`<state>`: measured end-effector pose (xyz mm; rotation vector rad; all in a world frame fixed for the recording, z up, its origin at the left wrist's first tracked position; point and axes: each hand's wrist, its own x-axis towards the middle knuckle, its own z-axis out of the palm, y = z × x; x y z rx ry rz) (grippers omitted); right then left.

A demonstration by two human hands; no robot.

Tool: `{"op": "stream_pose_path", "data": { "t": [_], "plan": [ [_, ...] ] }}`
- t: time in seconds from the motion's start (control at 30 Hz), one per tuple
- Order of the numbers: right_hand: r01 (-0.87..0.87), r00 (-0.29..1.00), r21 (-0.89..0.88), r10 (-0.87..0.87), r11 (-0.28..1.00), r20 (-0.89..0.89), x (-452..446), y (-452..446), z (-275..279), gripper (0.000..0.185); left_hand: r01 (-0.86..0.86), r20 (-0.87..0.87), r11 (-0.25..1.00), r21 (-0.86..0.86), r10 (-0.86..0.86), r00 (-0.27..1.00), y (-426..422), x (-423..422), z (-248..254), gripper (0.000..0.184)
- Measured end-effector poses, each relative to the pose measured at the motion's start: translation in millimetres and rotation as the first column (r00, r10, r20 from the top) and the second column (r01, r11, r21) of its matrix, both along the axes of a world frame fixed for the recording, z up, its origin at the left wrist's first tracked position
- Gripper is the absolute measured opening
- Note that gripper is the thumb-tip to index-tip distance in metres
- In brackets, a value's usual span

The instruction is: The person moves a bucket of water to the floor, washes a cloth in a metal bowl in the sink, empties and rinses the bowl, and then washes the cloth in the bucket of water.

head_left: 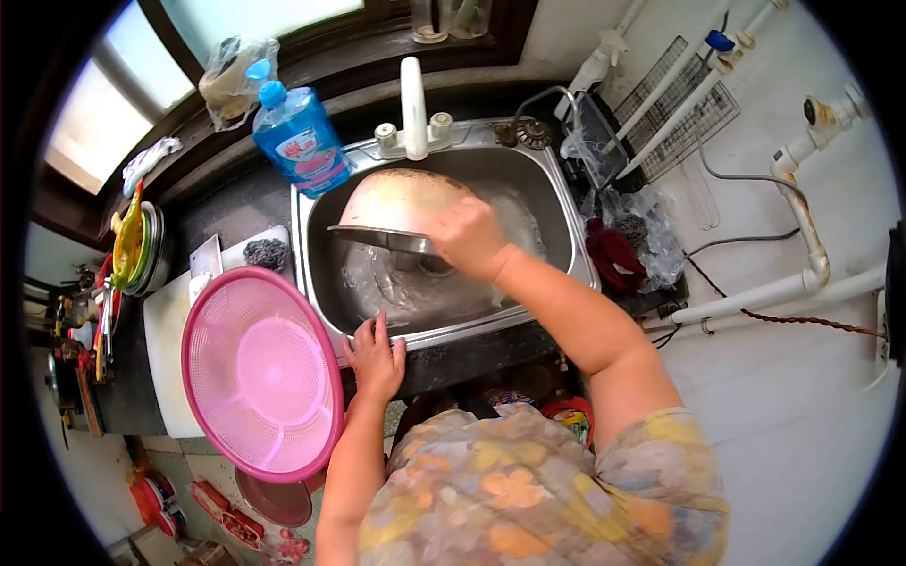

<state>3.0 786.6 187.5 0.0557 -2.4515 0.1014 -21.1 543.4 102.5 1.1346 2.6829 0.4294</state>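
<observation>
My right hand (464, 238) grips the edge of a metal basin (401, 198), which is tipped on its side inside the steel sink (559, 241). The basin's scorched outer bottom faces the tap, and its shiny rim points toward me. Shallow water ripples on the sink floor below. My left hand (376, 358) rests with fingers spread on the sink's front edge and holds nothing. Just left of it, a pink plastic colander (274, 368) leans over the counter. The white tap (413, 108) stands behind the basin.
A blue dish soap bottle (300, 140) stands at the sink's back left corner. A steel scrubber (266, 252) and a cleaver (206, 257) lie beyond the colander. Stacked bowls (151, 247) are farther left. A dark red cloth (615, 255) and plastic bags (656, 231) sit at the right.
</observation>
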Motion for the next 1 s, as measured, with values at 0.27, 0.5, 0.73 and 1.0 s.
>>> {"op": "stream_pose_path", "data": {
  "t": [0.27, 0.5, 0.73, 1.0],
  "plan": [
    [-0.084, 0.995, 0.139, 0.076, 0.987, 0.059, 17, 25, 17, 0.007, 0.002, -0.020, 1.000, 0.031, -0.002, 1.000, -2, 0, -3, 0.053],
    [-0.002, 0.995, 0.114, -0.009, 0.993, 0.094, 21, 43, 21, 0.013, -0.032, -0.022, 0.999, 0.020, 0.032, 0.999, -1, 1, 2, 0.052],
    [0.084, 0.985, 0.111, -0.099, 0.990, 0.142, 30, 56, 24, 0.013, -0.024, -0.012, 0.998, 0.051, 0.024, 1.000, -3, 1, -1, 0.051],
    [0.312, 0.922, 0.053, -0.316, 0.949, 0.223, 40, 69, 27, 0.013, -0.059, 0.113, 0.998, -0.029, 0.062, 0.992, -1, 0, 13, 0.052]
  ]
}}
